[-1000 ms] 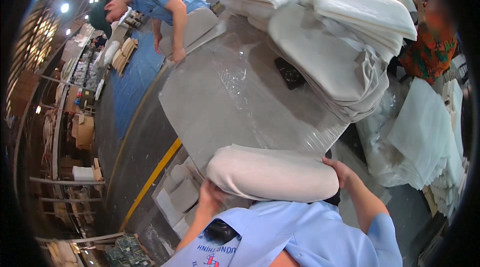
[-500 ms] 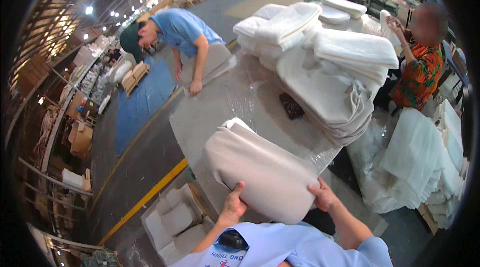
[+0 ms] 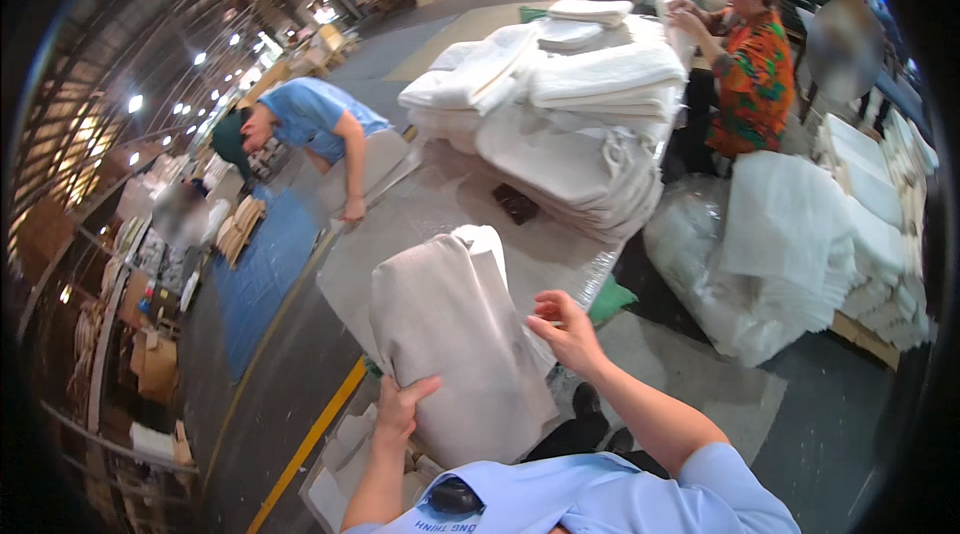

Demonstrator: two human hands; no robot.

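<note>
A grey fabric cushion cover (image 3: pixel 455 349), with white padding (image 3: pixel 487 246) showing at its far end, stands tilted in front of my body over the table's near edge. My left hand (image 3: pixel 400 406) grips its lower left edge, thumb on the front face and the other fingers behind. Off its right side, my right hand (image 3: pixel 566 332) is raised with fingers apart and slightly bent, holding nothing. Beyond it on the table (image 3: pixel 400 219) lies a stack of grey covers (image 3: pixel 570 164), with folded white pads (image 3: pixel 605 79) piled on and beside them.
A dark flat piece (image 3: pixel 515 204) lies by the stack. A co-worker in blue (image 3: pixel 320 124) bends over the table's far left; another in a patterned shirt (image 3: pixel 750 84) handles a white pad at right. Plastic-wrapped white pads (image 3: pixel 770 244) stand at right, and a box of pads (image 3: pixel 345 454) below left.
My right hand has let go of the cushion cover's right side and risen. The cover has turned more upright and moved left, still in my left hand. The view has shifted to the right.
</note>
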